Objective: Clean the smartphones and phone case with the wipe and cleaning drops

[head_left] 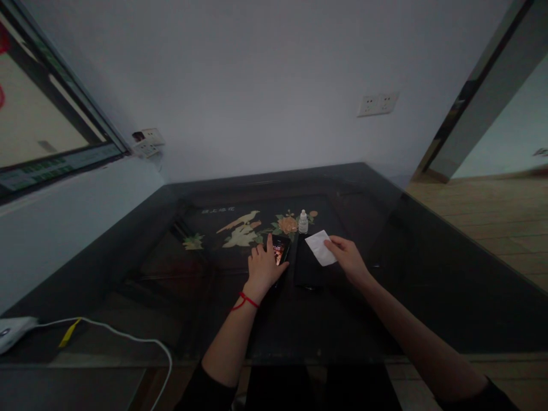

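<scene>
My left hand (261,265), with a red string bracelet on the wrist, rests spread over the lower left of a smartphone (280,245). The phone lies on the dark table, its screen lit with a clock. Its index finger stretches along the left edge, while the thumb reaches across to the right. Pinched between the thumb and fingers of my right hand (346,256) is a small white square sheet (321,248), held by its right side; whether it is paper or a wipe I cannot tell. Just behind the sheet stands a small white-capped bottle (303,222).
A flat black item (306,268) lies right of the phone, partly under the sheet. The glossy table (205,319) carries a bird-and-flower picture (242,231). At left, a white power strip (16,334) trails a cable (128,337) over the front edge. A wall (257,114) rises behind.
</scene>
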Demonstrator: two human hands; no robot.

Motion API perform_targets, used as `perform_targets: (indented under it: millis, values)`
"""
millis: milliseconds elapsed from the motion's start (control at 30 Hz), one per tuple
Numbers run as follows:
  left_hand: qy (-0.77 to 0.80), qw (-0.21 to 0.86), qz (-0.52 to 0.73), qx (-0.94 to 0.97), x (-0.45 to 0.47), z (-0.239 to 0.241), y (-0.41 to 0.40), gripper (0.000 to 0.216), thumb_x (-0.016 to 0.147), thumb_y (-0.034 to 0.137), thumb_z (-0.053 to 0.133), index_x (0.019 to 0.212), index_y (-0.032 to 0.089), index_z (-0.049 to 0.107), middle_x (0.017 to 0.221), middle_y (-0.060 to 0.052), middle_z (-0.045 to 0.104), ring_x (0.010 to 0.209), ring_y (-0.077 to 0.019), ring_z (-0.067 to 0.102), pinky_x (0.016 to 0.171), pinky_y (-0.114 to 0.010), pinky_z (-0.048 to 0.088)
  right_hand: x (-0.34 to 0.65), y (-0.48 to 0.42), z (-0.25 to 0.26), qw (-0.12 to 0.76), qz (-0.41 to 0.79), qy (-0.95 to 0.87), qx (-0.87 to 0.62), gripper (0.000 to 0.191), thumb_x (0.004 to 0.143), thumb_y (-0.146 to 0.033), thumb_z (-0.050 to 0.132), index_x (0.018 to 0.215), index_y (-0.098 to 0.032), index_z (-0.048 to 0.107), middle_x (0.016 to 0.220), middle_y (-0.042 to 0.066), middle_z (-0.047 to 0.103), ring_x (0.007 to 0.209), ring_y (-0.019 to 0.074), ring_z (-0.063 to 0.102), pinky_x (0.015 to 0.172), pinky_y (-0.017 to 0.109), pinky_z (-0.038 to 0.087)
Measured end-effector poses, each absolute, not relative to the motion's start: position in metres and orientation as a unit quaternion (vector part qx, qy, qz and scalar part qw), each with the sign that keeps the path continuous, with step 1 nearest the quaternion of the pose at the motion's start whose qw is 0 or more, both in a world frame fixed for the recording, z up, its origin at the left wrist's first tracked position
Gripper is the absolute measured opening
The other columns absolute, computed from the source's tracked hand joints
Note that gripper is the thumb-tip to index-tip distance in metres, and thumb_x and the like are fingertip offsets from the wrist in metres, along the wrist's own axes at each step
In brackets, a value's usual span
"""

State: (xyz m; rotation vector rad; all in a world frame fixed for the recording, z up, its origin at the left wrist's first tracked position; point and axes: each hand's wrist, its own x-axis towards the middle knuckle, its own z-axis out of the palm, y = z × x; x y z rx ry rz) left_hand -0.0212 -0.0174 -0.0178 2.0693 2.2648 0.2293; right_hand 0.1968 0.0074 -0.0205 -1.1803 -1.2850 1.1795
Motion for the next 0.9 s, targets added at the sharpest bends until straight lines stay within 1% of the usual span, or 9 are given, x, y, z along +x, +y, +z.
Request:
perform_targets:
  millis: [100,167,300,400,500,600,700,767,900]
  values:
    - [0.739,0.045,0.076,0.668,-0.023,-0.017,-0.017,0.090,0.073,0.047,0.064,0.146,0.009,0.026,0.120,-0.022,0.053,0.112,-0.0368,0.051,0.089,-0.042,0.042,0.193,0.007,-0.016,0.496,0.508,-0.519,-0.476,0.033,0.067,-0.047,0.067,0.076,-0.014,0.069,0.063,0.001,0.066,0.055,0.0144,0.055,0.051,0.024,0.038]
    - [0.739,0.059,0.096,0.665,-0.024,-0.017,-0.015,0.090,0.071,0.045,0.065,0.144,0.007,0.028,0.123,-0.023,0.051,0.112,-0.0364,0.052,0.088,-0.040,0.043,0.189,0.005,-0.014,0.496,0.521,-0.514,-0.468,0.034,0.067,-0.047,0.068,0.074,-0.014,0.068,0.062,0.001,0.065,0.055,0.0142,0.055,0.051,0.024,0.038]
    - [0.732,0.108,0.172,0.651,-0.028,-0.012,-0.013,0.085,0.072,0.046,0.064,0.140,0.008,0.032,0.127,-0.024,0.045,0.107,-0.0349,0.058,0.083,-0.039,0.046,0.170,-0.001,-0.013,0.524,0.597,-0.432,-0.427,0.032,0.066,-0.045,0.072,0.077,-0.015,0.068,0.064,0.002,0.066,0.056,0.0144,0.057,0.053,0.025,0.041]
    - [0.707,0.151,0.232,0.651,-0.025,-0.005,-0.015,0.084,0.070,0.048,0.066,0.139,0.011,0.035,0.127,-0.022,0.045,0.109,-0.0350,0.058,0.087,-0.041,0.046,0.152,-0.008,-0.016,0.538,0.661,-0.349,-0.389,0.029,0.061,-0.039,0.077,0.077,-0.016,0.068,0.068,0.002,0.067,0.059,0.0138,0.058,0.054,0.024,0.044]
    - [0.664,0.214,0.293,0.653,-0.018,0.002,-0.014,0.083,0.065,0.045,0.073,0.135,0.015,0.042,0.128,-0.020,0.046,0.112,-0.0343,0.056,0.092,-0.042,0.044,0.140,-0.013,-0.018,0.536,0.685,-0.320,-0.377,0.028,0.063,-0.037,0.076,0.081,-0.017,0.068,0.074,0.003,0.069,0.063,0.0155,0.061,0.057,0.026,0.048]
    - [0.613,0.314,0.365,0.626,-0.012,0.004,-0.009,0.075,0.063,0.042,0.078,0.129,0.016,0.051,0.129,-0.019,0.050,0.119,-0.0334,0.052,0.100,-0.043,0.040,0.142,-0.013,-0.019,0.552,0.688,-0.282,-0.378,0.024,0.065,-0.032,0.074,0.084,-0.018,0.067,0.075,0.002,0.069,0.063,0.0151,0.061,0.058,0.027,0.050]
    - [0.533,0.490,0.445,0.527,-0.009,0.001,-0.004,0.065,0.070,0.042,0.074,0.127,0.017,0.055,0.129,-0.015,0.056,0.118,-0.0296,0.053,0.102,-0.043,0.039,0.152,-0.011,-0.015,0.572,0.683,-0.253,-0.378,0.019,0.067,-0.028,0.073,0.082,-0.018,0.066,0.078,0.003,0.070,0.065,0.0152,0.062,0.060,0.027,0.050]
    - [0.465,0.596,0.490,0.434,-0.006,-0.001,-0.004,0.053,0.076,0.039,0.069,0.122,0.017,0.058,0.125,-0.012,0.061,0.115,-0.0264,0.057,0.102,-0.041,0.040,0.159,-0.011,-0.010,0.578,0.685,-0.244,-0.371,0.017,0.068,-0.026,0.073,0.082,-0.017,0.066,0.079,0.004,0.071,0.067,0.0151,0.063,0.061,0.026,0.051]
    - [0.348,0.716,0.513,0.321,-0.001,-0.002,-0.012,0.032,0.082,0.034,0.064,0.107,0.014,0.065,0.116,-0.010,0.067,0.115,-0.0242,0.058,0.104,-0.037,0.039,0.167,-0.012,0.002,0.573,0.690,-0.249,-0.365,0.015,0.070,-0.024,0.072,0.081,-0.016,0.065,0.074,0.004,0.070,0.064,0.0144,0.063,0.059,0.024,0.051]
